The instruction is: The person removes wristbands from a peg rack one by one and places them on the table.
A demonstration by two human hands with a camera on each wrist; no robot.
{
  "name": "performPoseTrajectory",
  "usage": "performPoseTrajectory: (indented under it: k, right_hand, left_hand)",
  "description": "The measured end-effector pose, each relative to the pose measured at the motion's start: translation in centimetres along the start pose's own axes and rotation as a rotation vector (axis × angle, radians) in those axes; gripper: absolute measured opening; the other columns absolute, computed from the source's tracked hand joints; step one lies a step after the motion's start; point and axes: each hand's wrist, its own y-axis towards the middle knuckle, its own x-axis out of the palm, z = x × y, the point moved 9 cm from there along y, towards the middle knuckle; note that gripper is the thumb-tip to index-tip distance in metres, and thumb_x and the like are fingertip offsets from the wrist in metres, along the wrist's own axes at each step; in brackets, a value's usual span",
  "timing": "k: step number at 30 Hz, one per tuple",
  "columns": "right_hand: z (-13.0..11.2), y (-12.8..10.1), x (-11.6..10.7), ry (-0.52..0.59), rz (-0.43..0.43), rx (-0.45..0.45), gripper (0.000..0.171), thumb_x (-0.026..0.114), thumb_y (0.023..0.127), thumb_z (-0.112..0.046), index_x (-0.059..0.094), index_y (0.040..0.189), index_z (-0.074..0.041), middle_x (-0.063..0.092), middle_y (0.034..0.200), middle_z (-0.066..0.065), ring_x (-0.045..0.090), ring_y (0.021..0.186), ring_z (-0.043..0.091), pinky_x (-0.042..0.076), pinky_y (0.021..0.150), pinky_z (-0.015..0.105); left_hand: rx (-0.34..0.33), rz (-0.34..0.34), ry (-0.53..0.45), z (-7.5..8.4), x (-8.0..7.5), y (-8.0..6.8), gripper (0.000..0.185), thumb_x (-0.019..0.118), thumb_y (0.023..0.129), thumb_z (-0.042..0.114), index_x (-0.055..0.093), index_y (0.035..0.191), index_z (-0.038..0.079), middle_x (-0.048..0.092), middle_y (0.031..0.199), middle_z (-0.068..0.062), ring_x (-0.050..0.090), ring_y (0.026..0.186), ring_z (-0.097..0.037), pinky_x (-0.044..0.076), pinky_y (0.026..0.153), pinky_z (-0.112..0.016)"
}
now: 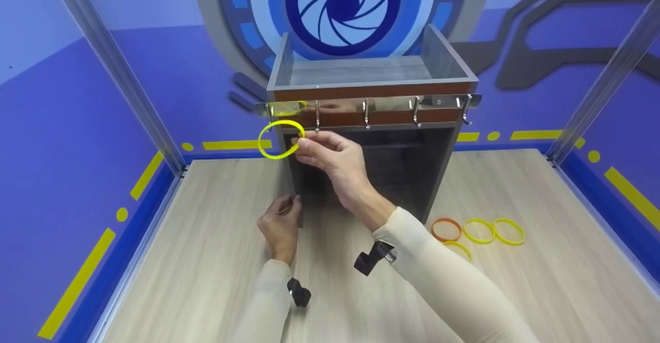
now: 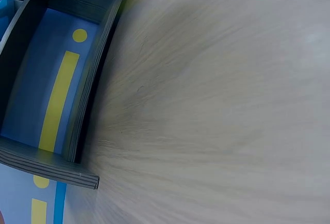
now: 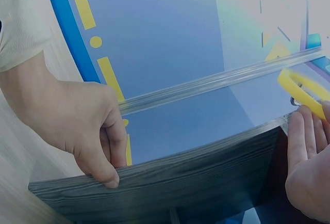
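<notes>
My right hand [image 1: 335, 160] pinches a thin yellow silicone wristband [image 1: 282, 122] at its right side, between thumb and fingers. The band is held up in front of the leftmost hook [image 1: 268, 111] of a metal hook rail [image 1: 392, 103]; whether it touches the hook, I cannot tell. This rail runs across the front of a grey wooden shelf unit [image 1: 448, 54]. Lower down, my left hand [image 1: 281, 227] grips the front edge of the unit's left side panel [image 3: 170, 171], plainest in the right wrist view. The left wrist view shows no hand clearly.
To the right of the unit, an orange wristband [image 1: 433, 229] and several yellow wristbands [image 1: 465, 233] lie on the wood-grain table [image 1: 216, 260]. Blue printed walls [image 1: 154, 69] with metal corner posts [image 1: 111, 64] enclose the table.
</notes>
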Motion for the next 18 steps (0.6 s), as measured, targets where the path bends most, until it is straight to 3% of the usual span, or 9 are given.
performPoseTrajectory:
  k: [6,18]
  right_hand:
    - [0.1,-0.1,0.3,-0.018,-0.019,0.005,0.027,0.083,0.093,-0.008,0.075,0.116,0.003,0.077,0.115,0.022,0.076,0.108,0.033,0.059,0.099,0.045]
    - [-0.3,-1.4,-1.5,-0.062,-0.03,-0.008,0.031,0.084,0.093,-0.011,0.074,0.119,0.004,0.077,0.116,0.021,0.075,0.11,0.034,0.059,0.099,0.045]
  left_hand:
    - [-0.009,-0.026,0.008,0.3,0.1,0.0,0.01,0.086,0.083,-0.006,0.08,0.09,-0.002,0.079,0.085,-0.013,0.079,0.077,-0.028,0.065,0.069,-0.034]
    - [0.004,-0.027,0.032,0.3,0.0,0.0,0.01,0.086,0.084,-0.006,0.08,0.09,-0.001,0.079,0.085,-0.011,0.079,0.076,-0.026,0.065,0.069,-0.032]
